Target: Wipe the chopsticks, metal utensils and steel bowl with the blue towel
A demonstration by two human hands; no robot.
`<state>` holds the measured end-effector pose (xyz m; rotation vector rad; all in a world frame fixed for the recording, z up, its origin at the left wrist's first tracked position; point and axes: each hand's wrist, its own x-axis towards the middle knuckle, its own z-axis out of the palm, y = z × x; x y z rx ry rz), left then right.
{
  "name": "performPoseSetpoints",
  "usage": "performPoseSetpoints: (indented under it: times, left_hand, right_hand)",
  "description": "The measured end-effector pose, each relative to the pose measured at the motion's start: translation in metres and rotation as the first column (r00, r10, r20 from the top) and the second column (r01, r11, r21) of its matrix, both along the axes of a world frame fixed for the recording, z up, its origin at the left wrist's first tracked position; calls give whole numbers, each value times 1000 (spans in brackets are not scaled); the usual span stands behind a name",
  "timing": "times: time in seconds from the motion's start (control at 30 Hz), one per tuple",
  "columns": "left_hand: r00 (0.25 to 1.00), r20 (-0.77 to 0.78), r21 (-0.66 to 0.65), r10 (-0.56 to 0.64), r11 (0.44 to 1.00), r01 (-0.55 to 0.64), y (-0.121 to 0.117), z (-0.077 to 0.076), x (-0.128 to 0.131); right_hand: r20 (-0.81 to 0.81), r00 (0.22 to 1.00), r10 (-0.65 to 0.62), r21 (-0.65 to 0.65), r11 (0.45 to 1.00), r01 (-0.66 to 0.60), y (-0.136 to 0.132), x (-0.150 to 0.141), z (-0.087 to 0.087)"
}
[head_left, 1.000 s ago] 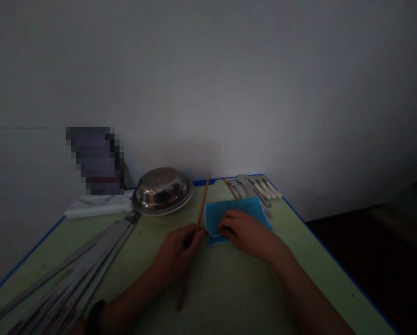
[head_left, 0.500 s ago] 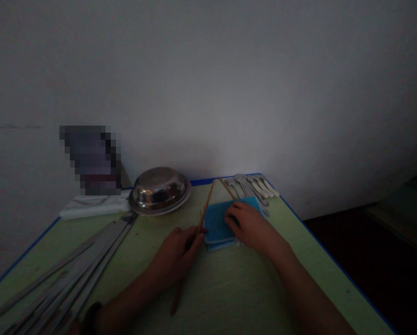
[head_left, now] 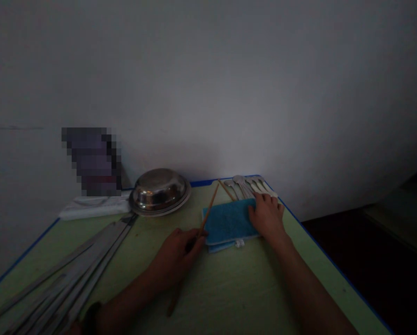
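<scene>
Left hand (head_left: 176,253) closed round wooden chopstick (head_left: 210,204) near mid-length, tip at one o'clock, butt at seven. Looks light, stiff, probably smooth enough to twist; middle grip should balance it. Blue cloth (head_left: 229,222) at two o'clock from left hand, folded, on counter (head_left: 229,288); likely soft, limp, best pinched by edge. Right hand (head_left: 268,217) half-curled over its three o'clock side; can't tell if gripping.

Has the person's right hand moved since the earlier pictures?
Yes: judged against the metal bowl, the right hand has shifted rightward, farther from it, to the blue cloth's right end.
</scene>
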<state>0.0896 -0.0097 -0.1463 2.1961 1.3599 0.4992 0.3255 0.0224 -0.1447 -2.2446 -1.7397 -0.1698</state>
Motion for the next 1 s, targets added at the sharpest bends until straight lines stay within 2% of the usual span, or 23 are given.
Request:
performPoseSetpoints:
  times: [0.07,0.17,0.27,0.37,0.47,0.6,0.7,0.77,0.83,0.87,1.0]
  left_hand:
    - [1000,25,-7,-8,1000,9,0,2,0]
    - [989,131,-52,-75,995,82,-2,5,-1]
    - [970,188,-77,-153,982,170,-4,8,-2]
    - [967,186,-83,-173,978,191,-6,10,-1]
    - [974,168,-92,-155,981,172,-6,11,-1]
    - [976,149,-91,-157,981,171,-6,12,-1]
    - [979,156,-92,-133,985,149,-6,11,-1]
    - [981,161,-85,-112,988,127,-6,9,-1]
    - [980,171,-74,-98,991,112,-6,7,-1]
    - [980,175,-69,-95,992,108,-6,7,0]
    - [982,165,-64,-89,993,101,-6,7,0]
  right_hand:
    - [-15,999,-31,9,999,31,0,1,0]
    - [-59,998,-35,61,997,39,1,1,5]
    - [-224,974,29,168,986,9,1,-4,16]
    - [-471,869,154,300,954,-7,-2,-11,28]
    - [-611,757,232,383,924,26,-4,-17,33]
    - [-745,627,229,351,933,77,-4,-17,32]
    - [-784,581,218,339,935,107,-2,-15,28]
    - [-796,560,229,318,946,65,-1,-14,25]
    - [-791,567,231,253,967,-42,-1,-15,22]
    - [-769,596,229,212,972,-100,-2,-17,21]
    - [-537,808,242,56,966,-252,-6,-26,15]
